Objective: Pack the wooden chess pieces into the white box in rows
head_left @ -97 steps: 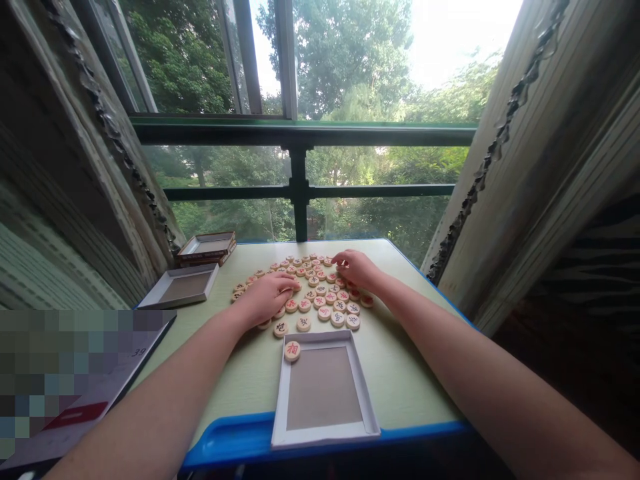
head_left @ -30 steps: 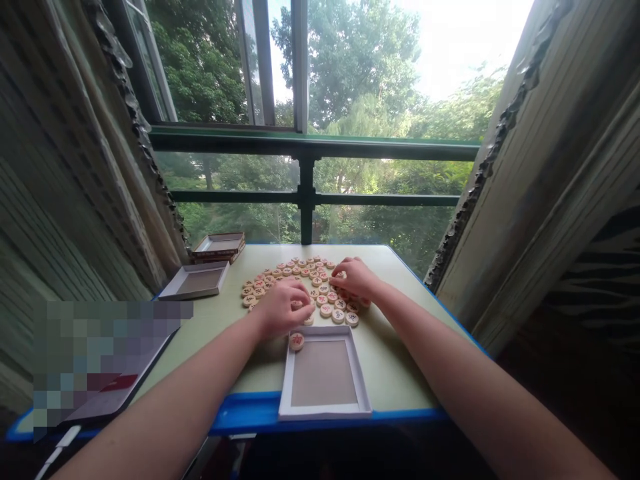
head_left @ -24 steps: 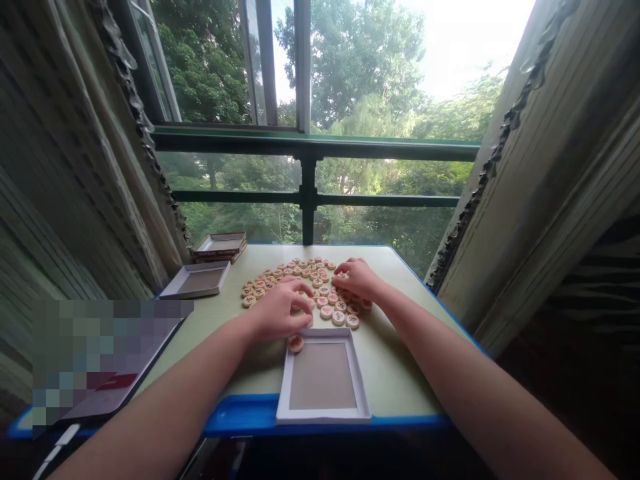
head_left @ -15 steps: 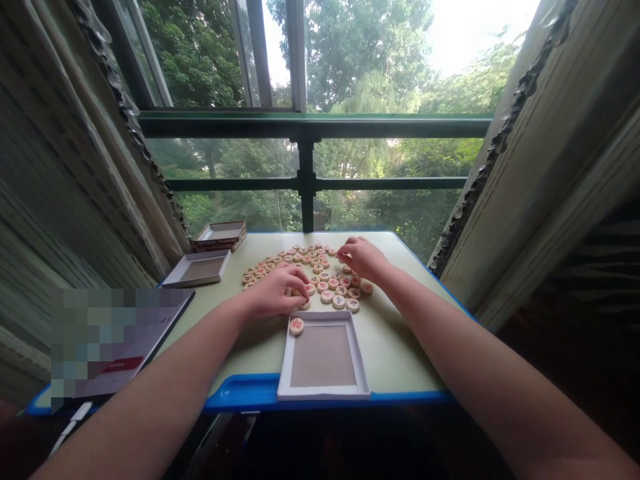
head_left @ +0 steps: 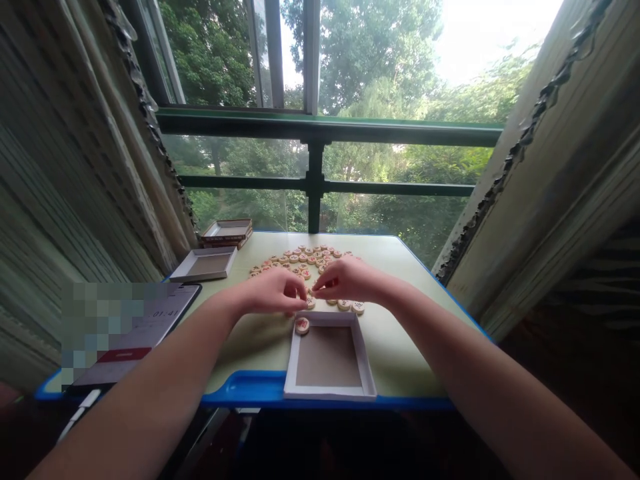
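Note:
Several round wooden chess pieces point(head_left: 305, 259) with red or dark characters lie spread on a pale green table point(head_left: 400, 347). My left hand point(head_left: 274, 292) rests curled on the near pieces, fingers pressed together at the tips. My right hand point(head_left: 345, 280) is beside it, fingertips pinched towards the left hand over the same pieces. What each pinch holds is too small to name. Just in front of both hands lies a shallow white box tray point(head_left: 367, 373) with one red-marked piece point(head_left: 301, 326) in its far left corner.
A second open white tray point(head_left: 189, 268) and a stack of flat brown boxes point(head_left: 226, 233) sit at the table's far left. A phone point(head_left: 150, 320) lies near left. The table has a blue rim point(head_left: 240, 390). A window with dark railing stands behind; walls close in on both sides.
My right hand has moved left and nearer, meeting my left hand above the tray's far edge. The left hand has stayed on the near pieces. The camera has shifted a little.

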{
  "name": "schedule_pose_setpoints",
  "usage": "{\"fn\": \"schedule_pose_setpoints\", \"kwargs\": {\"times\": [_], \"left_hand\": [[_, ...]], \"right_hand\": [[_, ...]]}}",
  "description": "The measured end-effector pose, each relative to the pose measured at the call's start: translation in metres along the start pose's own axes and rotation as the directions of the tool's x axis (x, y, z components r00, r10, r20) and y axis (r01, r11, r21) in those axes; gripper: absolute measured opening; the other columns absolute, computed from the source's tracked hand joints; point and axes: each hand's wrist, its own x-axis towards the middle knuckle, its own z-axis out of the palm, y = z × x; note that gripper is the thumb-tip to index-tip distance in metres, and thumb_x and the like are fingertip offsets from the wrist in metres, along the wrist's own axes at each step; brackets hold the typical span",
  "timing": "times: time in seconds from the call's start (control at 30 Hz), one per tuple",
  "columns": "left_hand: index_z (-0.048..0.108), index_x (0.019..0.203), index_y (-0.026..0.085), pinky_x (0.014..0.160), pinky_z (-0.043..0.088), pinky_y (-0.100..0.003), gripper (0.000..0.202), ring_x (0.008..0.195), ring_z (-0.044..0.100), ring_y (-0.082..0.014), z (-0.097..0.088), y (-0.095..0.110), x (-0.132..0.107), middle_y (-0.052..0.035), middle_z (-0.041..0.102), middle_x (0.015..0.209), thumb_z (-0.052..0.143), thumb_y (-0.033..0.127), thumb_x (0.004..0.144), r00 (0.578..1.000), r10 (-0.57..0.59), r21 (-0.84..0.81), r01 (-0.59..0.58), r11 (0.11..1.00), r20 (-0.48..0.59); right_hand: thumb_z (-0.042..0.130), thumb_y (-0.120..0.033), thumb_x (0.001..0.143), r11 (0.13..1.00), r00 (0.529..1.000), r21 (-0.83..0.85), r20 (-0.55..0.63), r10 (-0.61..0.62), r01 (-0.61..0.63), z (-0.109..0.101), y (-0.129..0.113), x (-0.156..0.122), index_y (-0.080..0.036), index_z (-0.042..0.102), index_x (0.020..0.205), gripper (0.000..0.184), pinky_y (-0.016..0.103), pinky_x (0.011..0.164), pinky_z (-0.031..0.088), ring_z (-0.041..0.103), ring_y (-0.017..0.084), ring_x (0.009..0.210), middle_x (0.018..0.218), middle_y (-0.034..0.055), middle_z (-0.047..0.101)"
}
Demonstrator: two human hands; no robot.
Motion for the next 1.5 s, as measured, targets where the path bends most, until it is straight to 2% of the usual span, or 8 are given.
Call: {"fn": "schedule_pose_setpoints", "kwargs": {"times": [0.13,0.37,0.53,0.63,0.77,1.07,1.3,1.5], "left_hand": [[0.068,0.069,0.016,0.048,0.033,-0.020,0.022,0.055,0.051,-0.0105,-0.002,-0.001,-0.003,0.0009,0.063,0.060,0.059,0.036,0.069,0.992,-0.052,0.060,0.046,0.997,0.113],[0.065,0.062,0.016,0.047,0.031,-0.020,0.017,0.052,0.050,-0.0102,-0.004,-0.006,-0.002,0.0016,0.063,0.056,0.060,0.032,0.066,0.988,-0.095,0.054,0.089,0.995,0.122],[0.063,0.060,0.016,0.048,0.033,-0.020,0.017,0.053,0.052,-0.0104,-0.005,-0.006,-0.002,0.0011,0.064,0.056,0.060,0.031,0.066,0.983,-0.105,0.016,0.103,0.995,0.148],[0.062,0.059,0.016,0.048,0.034,-0.020,0.025,0.054,0.054,-0.0112,-0.006,-0.005,-0.003,0.0003,0.064,0.056,0.063,0.040,0.066,0.983,-0.112,0.000,0.113,0.994,0.147],[0.064,0.060,0.016,0.047,0.033,-0.020,0.036,0.055,0.054,-0.0118,-0.005,-0.004,-0.003,0.0002,0.064,0.057,0.071,0.051,0.056,0.985,-0.127,0.020,0.126,0.992,0.115],[0.064,0.062,0.016,0.048,0.035,-0.021,0.032,0.057,0.058,-0.0135,-0.002,-0.007,-0.001,-0.0009,0.066,0.058,0.071,0.046,0.057,0.976,-0.152,0.027,0.150,0.988,0.158],[0.065,0.066,0.014,0.048,0.033,-0.020,0.030,0.054,0.054,-0.0114,-0.005,-0.012,-0.001,-0.0023,0.067,0.060,0.062,0.044,0.067,0.977,-0.124,-0.034,0.132,0.991,0.176],[0.067,0.067,0.014,0.048,0.033,-0.020,0.027,0.055,0.054,-0.0114,-0.006,-0.011,0.000,-0.0020,0.068,0.061,0.061,0.040,0.068,0.975,-0.107,-0.027,0.114,0.993,0.193]], "right_hand": [[0.067,-0.030,0.071,0.998,0.987,0.015,0.147,0.058,-0.061,-0.006,-0.006,-0.005,-0.020,0.076,0.086,0.020,0.020,0.051,0.032,0.049,0.007,0.052,0.063,-0.0002,0.068],[0.068,-0.031,0.071,1.000,0.943,0.028,0.334,-0.008,-0.002,-0.002,-0.024,-0.011,-0.023,0.075,0.090,0.023,0.018,0.050,0.031,0.048,0.006,0.052,0.070,-0.0013,0.070],[0.069,-0.028,0.069,1.000,0.911,0.012,0.412,-0.025,0.022,0.003,-0.033,-0.013,-0.023,0.075,0.089,0.021,0.018,0.050,0.030,0.049,0.007,0.054,0.070,-0.0022,0.068],[0.071,-0.033,0.068,1.000,0.914,-0.017,0.406,0.003,0.004,0.001,-0.033,-0.013,-0.023,0.072,0.095,0.029,0.018,0.049,0.030,0.047,0.007,0.053,0.067,-0.0026,0.064],[0.072,-0.039,0.064,0.989,0.926,-0.139,0.362,0.106,-0.058,0.001,-0.033,-0.013,-0.021,0.069,0.097,0.037,0.019,0.046,0.027,0.043,0.007,0.050,0.067,-0.0024,0.062],[0.068,-0.039,0.069,0.990,0.928,-0.142,0.367,0.058,-0.006,0.008,-0.040,-0.015,-0.024,0.071,0.086,0.024,0.020,0.046,0.025,0.041,0.007,0.048,0.066,-0.0027,0.061],[0.066,-0.043,0.068,0.986,0.931,-0.165,0.360,0.054,0.007,0.014,-0.043,-0.014,-0.024,0.071,0.089,0.029,0.022,0.047,0.026,0.044,0.009,0.048,0.066,-0.0007,0.064],[0.063,-0.043,0.070,0.982,0.939,-0.189,0.340,0.042,0.024,0.018,-0.045,-0.013,-0.024,0.072,0.085,0.026,0.023,0.048,0.027,0.046,0.010,0.049,0.064,0.0003,0.064]]}}
